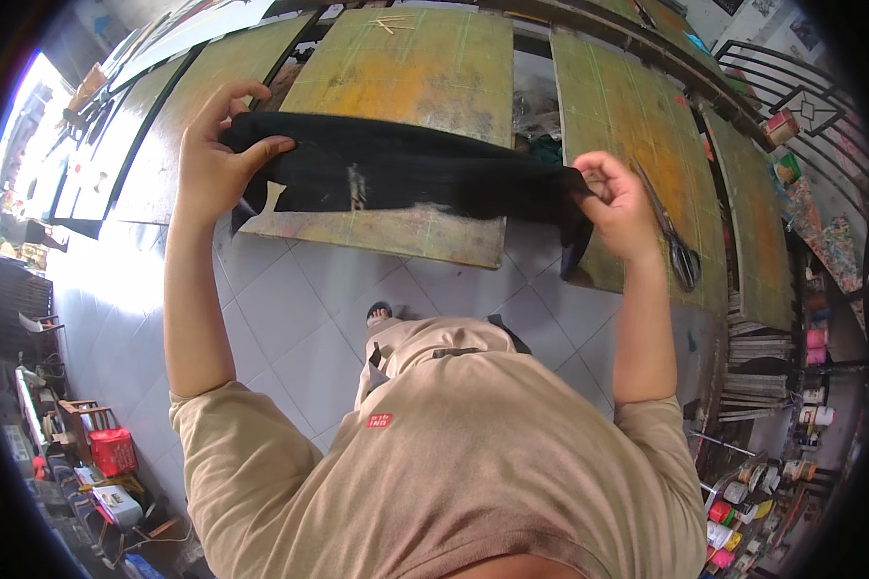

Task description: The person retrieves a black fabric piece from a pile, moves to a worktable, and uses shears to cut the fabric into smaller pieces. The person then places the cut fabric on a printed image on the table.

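Observation:
A long strip of black cloth (406, 174) is stretched sideways in the air between my two hands, with a small pale mark left of its middle. My left hand (224, 154) pinches its left end, thumb in front and fingers behind the top edge. At the other end, my right hand (620, 203) grips the cloth between thumb and curled fingers. Both ends hang down a little below the hands. Dark-handled scissors (681, 256) lie on the board just right of my right hand.
Greenish-yellow stained boards (396, 77) stand ahead, with another board (637, 125) under the scissors and gaps between them. Thin sticks (388, 23) lie on the middle board. Paint pots (739, 492) crowd the lower right. A red box (113, 452) sits at left on the tiled floor (299, 357).

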### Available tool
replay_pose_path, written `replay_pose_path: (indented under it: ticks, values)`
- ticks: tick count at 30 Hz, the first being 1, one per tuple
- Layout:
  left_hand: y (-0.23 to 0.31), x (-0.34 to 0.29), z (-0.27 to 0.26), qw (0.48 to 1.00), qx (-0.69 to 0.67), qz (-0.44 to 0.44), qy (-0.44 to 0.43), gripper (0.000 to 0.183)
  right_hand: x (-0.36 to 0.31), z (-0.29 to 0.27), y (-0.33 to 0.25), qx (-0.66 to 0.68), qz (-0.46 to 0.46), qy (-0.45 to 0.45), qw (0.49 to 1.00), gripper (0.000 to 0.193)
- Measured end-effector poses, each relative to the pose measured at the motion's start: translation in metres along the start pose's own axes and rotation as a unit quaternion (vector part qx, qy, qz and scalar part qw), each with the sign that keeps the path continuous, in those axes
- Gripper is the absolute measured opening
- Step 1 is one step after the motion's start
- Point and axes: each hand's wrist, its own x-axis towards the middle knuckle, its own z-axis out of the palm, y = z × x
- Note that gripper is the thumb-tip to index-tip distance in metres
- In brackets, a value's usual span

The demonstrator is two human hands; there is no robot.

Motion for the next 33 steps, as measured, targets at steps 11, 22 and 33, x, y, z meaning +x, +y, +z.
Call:
replay_pose_path:
  ticks: [11,22,33]
  values:
    - [-0.117,0.053,-0.019,0.964,-0.185,-0.139,-0.128,0.022,0.044,0.001,-0.008,-0.065,-0.044,0.173,0.982,0.016]
    - [-0.18,0.089,-0.004,0.952,-0.193,-0.027,-0.237,0.017,0.06,0.046,-0.016,-0.115,0.04,0.263,0.957,0.018]
    - [-0.194,0.096,-0.007,0.934,-0.277,-0.177,-0.138,0.019,0.064,0.037,-0.025,-0.127,0.071,0.203,0.968,0.028]
